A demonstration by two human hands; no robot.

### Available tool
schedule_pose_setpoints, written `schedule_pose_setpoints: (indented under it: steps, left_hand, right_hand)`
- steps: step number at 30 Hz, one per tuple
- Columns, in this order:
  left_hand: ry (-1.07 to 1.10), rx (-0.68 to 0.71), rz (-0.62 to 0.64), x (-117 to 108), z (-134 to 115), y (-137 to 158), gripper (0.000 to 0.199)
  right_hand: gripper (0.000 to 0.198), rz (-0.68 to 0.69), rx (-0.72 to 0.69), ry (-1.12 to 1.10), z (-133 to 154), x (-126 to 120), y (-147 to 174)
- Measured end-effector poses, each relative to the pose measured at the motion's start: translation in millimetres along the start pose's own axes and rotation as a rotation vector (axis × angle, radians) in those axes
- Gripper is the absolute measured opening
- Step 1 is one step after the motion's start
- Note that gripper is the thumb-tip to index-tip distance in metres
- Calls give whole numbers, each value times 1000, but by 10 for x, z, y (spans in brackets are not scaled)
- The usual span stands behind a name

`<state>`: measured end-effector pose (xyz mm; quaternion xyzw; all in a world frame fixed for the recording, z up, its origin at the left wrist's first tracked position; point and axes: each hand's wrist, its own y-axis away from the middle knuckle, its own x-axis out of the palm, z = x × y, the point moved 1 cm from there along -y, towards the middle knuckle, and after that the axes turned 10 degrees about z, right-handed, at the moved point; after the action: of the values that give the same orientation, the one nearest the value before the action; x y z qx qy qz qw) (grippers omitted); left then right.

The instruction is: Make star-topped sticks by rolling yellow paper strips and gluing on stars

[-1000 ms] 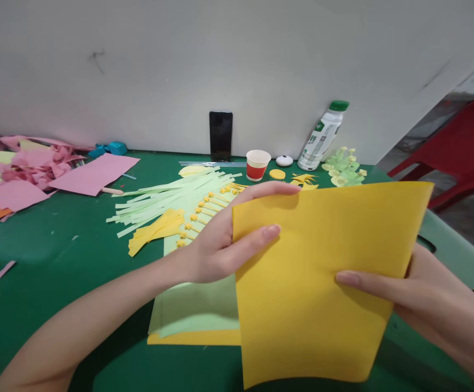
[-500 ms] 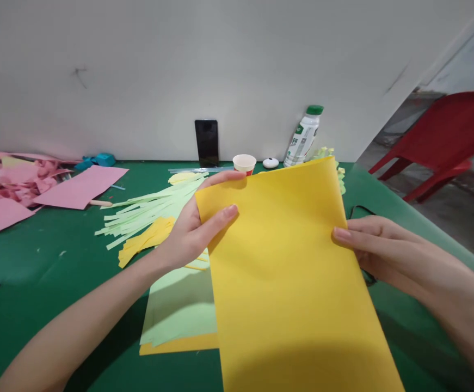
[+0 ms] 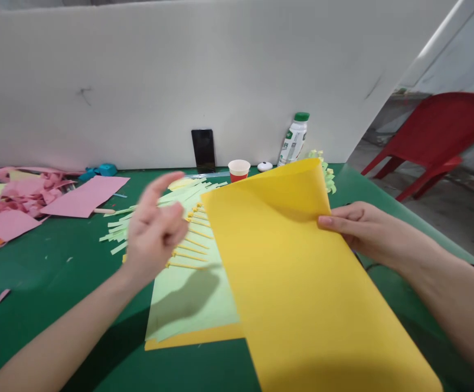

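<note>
A large sheet of yellow paper (image 3: 297, 272), its top folded over in a soft curve, is pinched at its right edge by my right hand (image 3: 367, 231). My left hand (image 3: 155, 231), slightly blurred, hangs left of the sheet with thumb and index finger apart and nothing between them. Below it lies a pale green sheet (image 3: 191, 305) over another yellow sheet (image 3: 196, 335). Several thin rolled yellow paper sticks (image 3: 191, 250) rest on the green sheet. Fringed pale green strips (image 3: 116, 231) spread out behind my left hand, which partly hides them.
Pink paper pieces (image 3: 85, 196) and a blue object (image 3: 100, 171) are at the left. Along the white wall stand a phone (image 3: 203, 151), a paper cup (image 3: 239, 170), a white round item (image 3: 265, 166) and a leaning bottle (image 3: 294, 140). A red chair (image 3: 444, 136) is beyond the table.
My left hand has let go of the yellow paper and moved left, uncovering the rolled sticks. The sheet's top has curled over, and its lower end has swung right in my right hand.
</note>
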<state>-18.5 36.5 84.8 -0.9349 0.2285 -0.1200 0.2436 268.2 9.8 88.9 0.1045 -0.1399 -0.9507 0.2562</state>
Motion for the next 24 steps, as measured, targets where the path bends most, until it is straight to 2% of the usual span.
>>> schedule_pose_setpoints:
  steps: [1, 2, 4, 6, 7, 9, 10, 12, 15, 20, 24]
  left_hand:
    - [-3, -3, -102, -85, -47, -28, 26]
    - [-24, -16, -153, -153, -94, -67, 22]
    - [-68, -120, -142, -209, -170, -163, 15]
    - [-168, -356, 77, -120, -205, -248, 18]
    - [-269, -522, 281, -27, -203, -272, 22]
    - [-513, -834, 777, 200, -163, -270, 28]
    - [-603, -914, 946, 305, -131, -258, 27]
    - [-715, -1002, 1145, 460, -40, -219, 33]
    - [-664, -1036, 1191, 524, 114, -150, 42]
    - [-578, -1048, 1123, 421, 212, -47, 43]
    - [-530, -1059, 1061, 325, 167, 2, 45]
  right_hand:
    - [38, 47, 21, 2, 3, -19, -10]
    - [36, 102, 45, 16, 12, -23, -34]
    - [34, 235, 92, 81, 52, 28, -134]
    - [36, 418, 128, 184, 109, 167, -283]
    - [34, 495, 145, 209, 135, 257, -366]
    - [30, 641, 198, 253, 163, 446, -522]
    - [29, 706, 228, 272, 161, 530, -589]
    - [30, 812, 282, 309, 124, 655, -693]
    - [27, 893, 321, 350, 45, 725, -785]
    - [26, 978, 316, 384, 25, 710, -837]
    - [30, 942, 262, 357, 42, 670, -784]
